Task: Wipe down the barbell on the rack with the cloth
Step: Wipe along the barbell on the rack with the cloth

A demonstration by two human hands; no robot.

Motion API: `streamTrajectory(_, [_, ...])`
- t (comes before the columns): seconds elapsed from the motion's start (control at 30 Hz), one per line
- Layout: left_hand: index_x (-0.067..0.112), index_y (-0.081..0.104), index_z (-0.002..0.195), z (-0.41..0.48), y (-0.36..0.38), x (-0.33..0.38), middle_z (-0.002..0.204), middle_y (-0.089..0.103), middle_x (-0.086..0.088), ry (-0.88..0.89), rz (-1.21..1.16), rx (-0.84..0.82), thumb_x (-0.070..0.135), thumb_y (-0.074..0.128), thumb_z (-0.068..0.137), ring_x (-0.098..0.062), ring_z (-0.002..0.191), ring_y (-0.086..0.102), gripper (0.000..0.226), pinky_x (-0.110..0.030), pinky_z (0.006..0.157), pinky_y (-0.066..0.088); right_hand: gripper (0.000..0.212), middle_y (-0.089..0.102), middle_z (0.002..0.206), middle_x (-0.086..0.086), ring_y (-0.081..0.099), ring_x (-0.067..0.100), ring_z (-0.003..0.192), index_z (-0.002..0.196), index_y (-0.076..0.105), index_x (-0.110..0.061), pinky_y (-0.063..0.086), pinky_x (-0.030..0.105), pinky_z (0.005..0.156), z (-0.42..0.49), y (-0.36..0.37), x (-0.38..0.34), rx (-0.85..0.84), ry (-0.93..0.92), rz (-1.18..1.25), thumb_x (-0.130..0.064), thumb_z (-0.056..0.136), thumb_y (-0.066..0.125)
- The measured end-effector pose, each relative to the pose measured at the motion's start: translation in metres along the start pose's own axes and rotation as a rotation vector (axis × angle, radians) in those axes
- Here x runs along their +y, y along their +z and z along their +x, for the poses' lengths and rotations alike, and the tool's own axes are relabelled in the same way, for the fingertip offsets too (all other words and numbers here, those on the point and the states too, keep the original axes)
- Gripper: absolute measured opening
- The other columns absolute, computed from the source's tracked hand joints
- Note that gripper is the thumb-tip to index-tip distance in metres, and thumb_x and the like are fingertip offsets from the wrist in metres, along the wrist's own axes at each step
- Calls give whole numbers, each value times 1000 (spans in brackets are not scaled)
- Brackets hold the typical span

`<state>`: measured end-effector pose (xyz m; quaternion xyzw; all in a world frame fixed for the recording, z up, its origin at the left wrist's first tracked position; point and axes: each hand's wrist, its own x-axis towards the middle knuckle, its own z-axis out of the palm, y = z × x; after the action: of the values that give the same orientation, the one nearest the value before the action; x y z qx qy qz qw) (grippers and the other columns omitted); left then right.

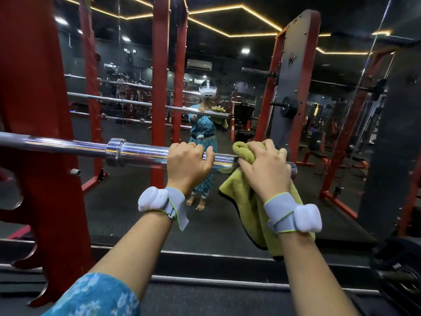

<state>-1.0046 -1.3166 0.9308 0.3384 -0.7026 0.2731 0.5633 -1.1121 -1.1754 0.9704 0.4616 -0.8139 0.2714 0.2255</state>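
A chrome barbell [141, 153] lies across the red rack [36, 110], its thick sleeve pointing right. My left hand [188, 165] grips the sleeve from above, fingers curled over it. Just to the right, my right hand [265, 167] holds a yellow-green cloth [246, 201] bunched around the sleeve near its end; the rest of the cloth hangs down below the bar. The cloth hides most of the sleeve's end.
A large mirror stands right behind the bar and reflects me, the rack and the gym. A red upright [160, 76] rises behind the sleeve. A black weight plate [401, 274] sits at lower right near the floor.
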Motion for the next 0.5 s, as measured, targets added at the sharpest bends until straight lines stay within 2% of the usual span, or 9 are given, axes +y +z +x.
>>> streamTrajectory(0.1, [11, 55, 48, 0, -1, 1, 45, 49, -7, -10, -2, -8, 35, 41, 85, -28, 45, 47, 46, -29, 54, 34, 36, 40, 129, 5, 35, 37, 120, 123, 51, -27, 38, 47, 88, 7, 2, -14, 6, 60, -54, -45, 92, 49])
streamTrajectory(0.23, [11, 53, 49, -1, -1, 0, 46, 50, -8, 3, -21, -1, 34, 40, 84, -29, 46, 48, 44, -29, 55, 36, 38, 40, 130, 2, 35, 35, 120, 125, 50, -29, 36, 45, 88, 1, 8, -36, 40, -129, -113, -44, 90, 49])
streamTrajectory(0.33, [10, 53, 50, 0, -1, 0, 47, 51, -9, 25, -22, -3, 33, 39, 83, -29, 46, 49, 43, -29, 55, 39, 39, 40, 132, 1, 35, 35, 120, 126, 50, -31, 37, 45, 88, -16, 14, -30, 64, -211, -12, -42, 89, 52])
streamTrajectory(0.4, [11, 54, 49, -1, -1, 0, 46, 50, -8, 13, -10, 10, 33, 41, 85, -28, 45, 49, 44, -29, 55, 37, 40, 42, 133, 0, 35, 36, 120, 128, 51, -34, 38, 46, 88, -23, 16, -17, 92, -175, 56, -43, 89, 54])
streamTrajectory(0.5, [12, 54, 48, 0, 0, 1, 45, 49, -7, 4, 4, 13, 34, 41, 85, -28, 44, 47, 45, -29, 54, 33, 40, 42, 130, 2, 35, 37, 119, 127, 52, -33, 39, 48, 88, -18, 15, 0, 118, -6, 31, -45, 89, 54])
